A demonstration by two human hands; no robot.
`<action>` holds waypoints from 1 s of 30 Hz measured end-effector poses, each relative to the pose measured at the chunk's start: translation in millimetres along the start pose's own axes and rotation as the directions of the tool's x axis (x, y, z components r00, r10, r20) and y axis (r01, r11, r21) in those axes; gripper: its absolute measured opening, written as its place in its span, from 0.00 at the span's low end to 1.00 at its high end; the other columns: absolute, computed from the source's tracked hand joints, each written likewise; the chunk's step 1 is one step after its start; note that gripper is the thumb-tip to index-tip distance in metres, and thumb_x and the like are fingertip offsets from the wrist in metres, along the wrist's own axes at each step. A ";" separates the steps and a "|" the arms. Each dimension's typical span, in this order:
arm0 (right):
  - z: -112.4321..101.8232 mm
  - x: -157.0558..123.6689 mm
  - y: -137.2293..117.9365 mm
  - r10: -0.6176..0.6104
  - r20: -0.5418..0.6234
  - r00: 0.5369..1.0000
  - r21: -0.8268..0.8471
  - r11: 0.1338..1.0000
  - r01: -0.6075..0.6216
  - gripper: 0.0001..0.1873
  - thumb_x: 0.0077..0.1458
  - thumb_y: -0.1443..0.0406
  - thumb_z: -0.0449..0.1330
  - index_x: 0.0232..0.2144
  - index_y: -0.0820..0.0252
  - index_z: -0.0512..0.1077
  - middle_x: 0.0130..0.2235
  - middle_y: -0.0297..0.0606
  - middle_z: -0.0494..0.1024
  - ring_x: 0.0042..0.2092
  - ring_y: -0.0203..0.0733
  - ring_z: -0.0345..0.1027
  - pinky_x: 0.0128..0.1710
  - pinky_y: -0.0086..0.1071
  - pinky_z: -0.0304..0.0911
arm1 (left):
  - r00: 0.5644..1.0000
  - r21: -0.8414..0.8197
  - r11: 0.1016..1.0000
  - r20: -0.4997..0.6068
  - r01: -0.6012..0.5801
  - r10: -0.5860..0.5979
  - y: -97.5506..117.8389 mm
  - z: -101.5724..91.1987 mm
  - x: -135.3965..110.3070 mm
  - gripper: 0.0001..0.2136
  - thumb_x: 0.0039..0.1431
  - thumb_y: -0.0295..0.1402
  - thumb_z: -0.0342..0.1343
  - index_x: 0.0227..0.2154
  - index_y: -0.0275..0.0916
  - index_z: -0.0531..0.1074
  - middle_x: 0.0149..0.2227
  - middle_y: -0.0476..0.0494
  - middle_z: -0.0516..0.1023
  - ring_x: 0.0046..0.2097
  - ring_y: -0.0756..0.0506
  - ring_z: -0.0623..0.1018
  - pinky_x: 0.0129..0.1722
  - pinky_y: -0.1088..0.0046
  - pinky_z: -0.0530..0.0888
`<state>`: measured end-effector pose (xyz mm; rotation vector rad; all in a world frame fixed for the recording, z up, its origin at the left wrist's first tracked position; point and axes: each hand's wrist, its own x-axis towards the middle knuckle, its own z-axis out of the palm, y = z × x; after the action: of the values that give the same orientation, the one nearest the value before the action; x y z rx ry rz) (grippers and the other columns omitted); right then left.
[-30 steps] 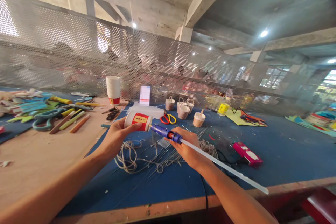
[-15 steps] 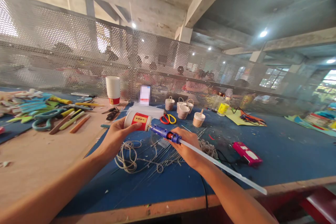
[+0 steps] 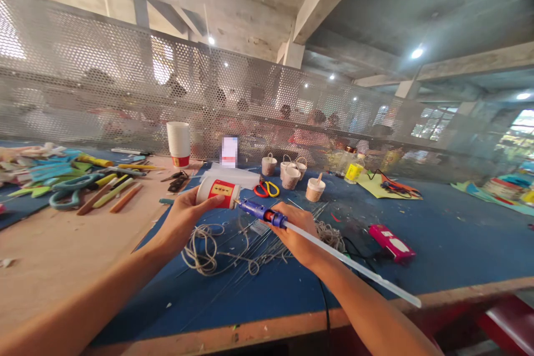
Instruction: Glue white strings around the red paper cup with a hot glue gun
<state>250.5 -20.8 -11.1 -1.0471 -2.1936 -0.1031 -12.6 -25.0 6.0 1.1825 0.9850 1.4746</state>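
My left hand (image 3: 188, 212) grips a white paper cup (image 3: 207, 192) with a red and yellow label, tilted on its side, thumb pressed on the label. My right hand (image 3: 297, 229) is wrapped round a blue hot glue gun (image 3: 255, 209), and a long translucent glue stick (image 3: 354, 264) sticks out of its back end. The gun's nozzle is at the cup's right end; whether it touches cannot be made out. Below the hands lie a loose coil of grey cord (image 3: 203, 250) and several thin wires (image 3: 261, 253).
Behind stand small cord-handled buckets (image 3: 290, 178), a cup with a stick (image 3: 315, 189), red-and-yellow scissors (image 3: 267, 189) and stacked paper cups (image 3: 178, 142). A pink box (image 3: 392, 242) lies right. Teal scissors (image 3: 69, 192) and clay tools (image 3: 122, 198) lie left. A perforated metal screen (image 3: 250, 100) closes the back.
Both hands, the cup and the glue gun hold nearly the same position. The whole view has shifted very slightly.
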 end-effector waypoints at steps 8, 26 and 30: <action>0.9 0.1 1.8 0.015 -0.012 1.000 0.009 1.000 -0.015 0.06 0.66 0.59 0.62 0.39 0.54 0.72 0.34 0.34 0.80 0.35 0.41 0.74 0.34 0.30 0.58 | 0.999 0.008 1.000 0.023 -0.030 0.030 -0.9 -2.5 1.1 0.17 0.48 0.38 0.72 0.42 0.39 0.82 0.38 0.42 0.88 0.36 0.40 0.84 0.40 0.67 0.78; -8.5 2.2 -5.2 0.049 -0.030 0.998 0.027 0.998 -0.048 0.05 0.64 0.62 0.64 0.37 0.55 0.71 0.32 0.32 0.78 0.32 0.39 0.72 0.33 0.28 0.58 | 1.000 0.021 1.000 0.002 -0.020 0.020 -1.3 -1.0 -0.3 0.18 0.47 0.37 0.73 0.42 0.37 0.82 0.36 0.43 0.87 0.36 0.42 0.82 0.39 0.68 0.76; -9.0 3.0 -4.8 0.043 -0.043 0.998 0.002 0.999 -0.043 0.05 0.65 0.62 0.62 0.36 0.56 0.71 0.31 0.33 0.77 0.31 0.39 0.71 0.32 0.28 0.57 | 1.000 0.023 0.999 0.010 -0.029 0.028 -2.8 -2.8 1.3 0.19 0.46 0.35 0.73 0.42 0.38 0.82 0.35 0.45 0.87 0.34 0.43 0.82 0.37 0.69 0.76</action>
<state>250.8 -25.1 -1.4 -1.0818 -2.1311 -0.1038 -14.9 -23.2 3.0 1.2236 0.9843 1.4820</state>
